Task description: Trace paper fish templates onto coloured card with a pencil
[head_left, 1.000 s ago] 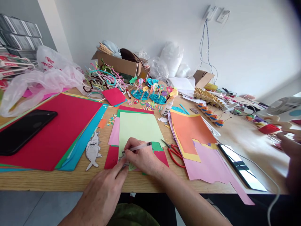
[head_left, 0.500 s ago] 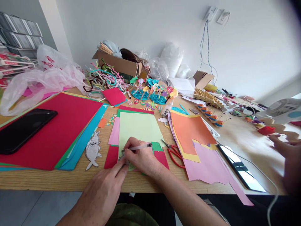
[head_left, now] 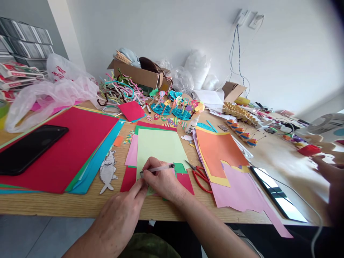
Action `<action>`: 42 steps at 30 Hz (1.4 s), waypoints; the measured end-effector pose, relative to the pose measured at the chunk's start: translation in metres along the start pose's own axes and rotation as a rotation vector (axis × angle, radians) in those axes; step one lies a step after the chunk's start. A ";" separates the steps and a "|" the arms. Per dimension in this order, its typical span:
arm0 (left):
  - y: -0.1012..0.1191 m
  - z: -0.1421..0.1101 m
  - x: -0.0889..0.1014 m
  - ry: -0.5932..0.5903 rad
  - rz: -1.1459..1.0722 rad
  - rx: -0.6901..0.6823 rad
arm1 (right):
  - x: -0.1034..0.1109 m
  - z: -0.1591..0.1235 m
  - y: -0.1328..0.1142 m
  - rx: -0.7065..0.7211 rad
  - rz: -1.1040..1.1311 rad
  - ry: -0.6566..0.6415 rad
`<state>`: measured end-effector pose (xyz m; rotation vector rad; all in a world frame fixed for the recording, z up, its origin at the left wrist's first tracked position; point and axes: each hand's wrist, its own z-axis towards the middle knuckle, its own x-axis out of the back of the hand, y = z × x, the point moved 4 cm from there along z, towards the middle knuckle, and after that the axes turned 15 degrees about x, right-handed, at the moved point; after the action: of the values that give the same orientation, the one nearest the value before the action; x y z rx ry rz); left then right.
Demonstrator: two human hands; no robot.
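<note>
So picture a clock centred on the pale green sheet (head_left: 159,143), 12 pointing away from the person. It's right in front of them on the wood-grain tabletop (head_left: 53,206), a flat, matte, minty piece with a straight far edge and a stepped bite out of its corner around 4 o'clock. Darker green and pink show through that gap, and a red sheet (head_left: 186,182) pokes out below it.

Right hand (head_left: 165,182) is at about 6 o'clock, fingers curled shut around a pen (head_left: 163,167). Pen's got a cloudy, see-through barrel and a black end, leaning low with that end aimed around 2 or 3. Can't make out the writing tip, fingers are in the way.

Left hand (head_left: 118,211) comes in from 7, fingers close together, fingertips pressed down right beside the right hand's. Honestly can't tell if they're pinning something small underneath.

Around it: a grey-white fish cutout (head_left: 108,172) with dark outlines at 8, red-handled scissors (head_left: 201,178) lying partly open at 4, and a white glue bottle (head_left: 191,127) tilted at 2.
</note>
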<state>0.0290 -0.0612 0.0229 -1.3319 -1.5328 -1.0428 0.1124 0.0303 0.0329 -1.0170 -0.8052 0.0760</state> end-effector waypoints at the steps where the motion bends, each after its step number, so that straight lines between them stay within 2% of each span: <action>1: 0.000 0.000 0.000 -0.003 -0.001 0.000 | 0.000 0.000 0.000 -0.001 -0.002 0.001; 19: 0.000 -0.002 0.002 -0.017 0.058 0.007 | 0.000 0.001 0.000 -0.016 -0.011 0.016; 24: 0.000 -0.002 0.002 0.010 0.053 0.019 | 0.001 0.001 -0.001 -0.010 0.002 0.003; 42: 0.001 -0.001 0.005 -0.003 0.090 0.020 | 0.007 0.002 -0.001 -0.028 0.049 -0.058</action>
<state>0.0295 -0.0606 0.0286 -1.3765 -1.4672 -0.9677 0.1156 0.0341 0.0378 -1.0651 -0.8360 0.1368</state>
